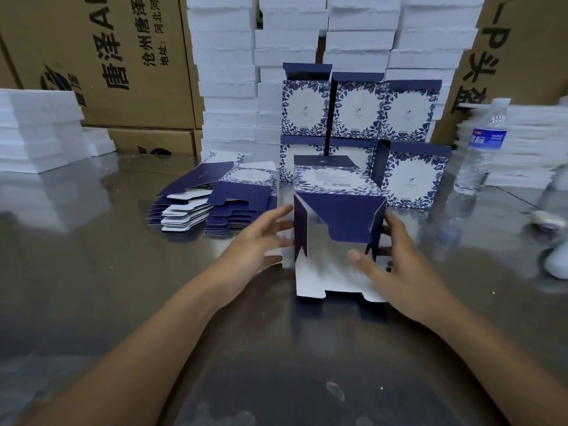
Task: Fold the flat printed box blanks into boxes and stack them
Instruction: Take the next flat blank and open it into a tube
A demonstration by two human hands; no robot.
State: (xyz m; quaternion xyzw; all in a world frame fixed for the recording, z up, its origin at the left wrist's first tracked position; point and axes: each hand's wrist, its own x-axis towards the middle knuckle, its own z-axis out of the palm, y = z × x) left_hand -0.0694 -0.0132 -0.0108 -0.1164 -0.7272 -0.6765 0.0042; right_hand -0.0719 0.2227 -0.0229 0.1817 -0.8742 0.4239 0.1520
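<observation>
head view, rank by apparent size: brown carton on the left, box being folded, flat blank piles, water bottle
1. brown carton
2. box being folded, enlarged by nearness to the camera
3. flat blank piles
4. water bottle

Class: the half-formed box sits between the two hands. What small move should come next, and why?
Probably fold the left side flap inward with the left hand. The half-formed box is squared up, but its near end gapes: both side flaps stand out and the white flap lies flat on the table, while the right hand holds the right side.
</observation>
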